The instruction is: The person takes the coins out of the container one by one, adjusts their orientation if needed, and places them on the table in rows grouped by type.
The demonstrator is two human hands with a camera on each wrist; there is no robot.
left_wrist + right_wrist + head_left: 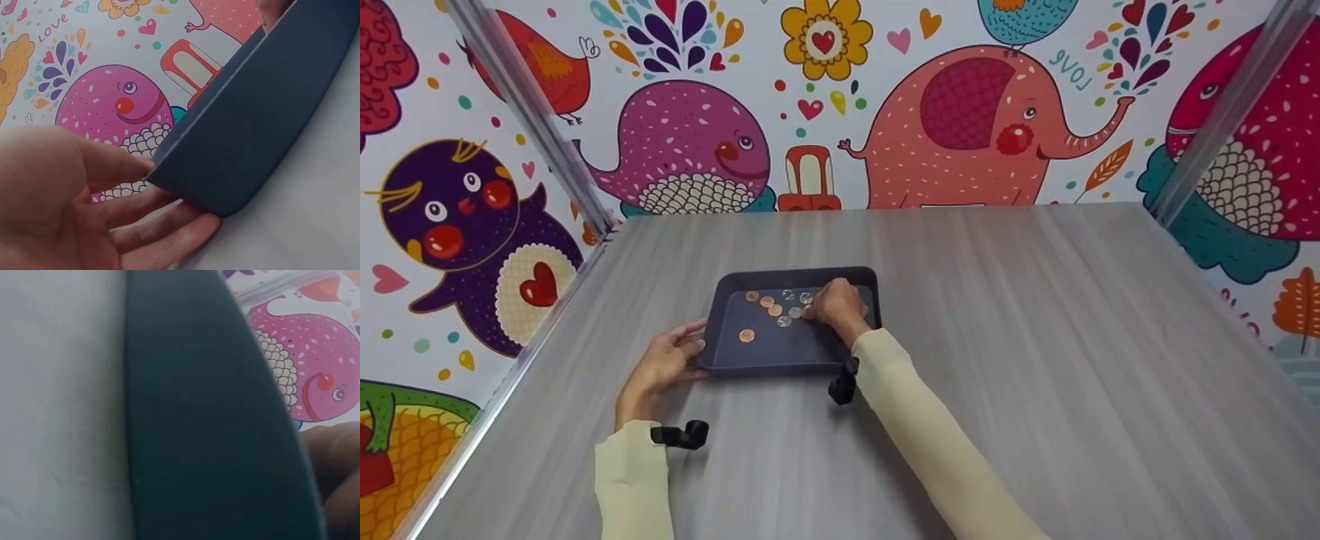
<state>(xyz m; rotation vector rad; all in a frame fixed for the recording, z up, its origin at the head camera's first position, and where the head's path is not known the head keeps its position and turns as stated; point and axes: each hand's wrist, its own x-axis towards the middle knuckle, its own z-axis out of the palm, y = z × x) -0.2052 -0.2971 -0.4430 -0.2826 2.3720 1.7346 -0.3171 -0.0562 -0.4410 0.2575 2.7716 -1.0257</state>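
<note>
A dark grey rectangular tray (791,370) stands on the table with several copper and silver coins scattered across its floor. One copper coin (746,336) lies apart, towards the near left. My left hand (664,360) holds the tray's left side near the front corner. In the left wrist view, its fingers (169,233) reach the tray's outer wall and lower edge. Inside the tray, on the right, my right hand (840,304) has curled fingers down at a copper coin (808,311). The right fingertips are mostly hidden; the tray wall (208,410) blocks most of the right wrist view.
The tray sits on a grey wood-grain table (1035,337). Behind it rises a wall panel (825,105) with cartoon animals. Metal posts (1222,112) stand at both back corners. Each wrist carries a small black camera (682,435).
</note>
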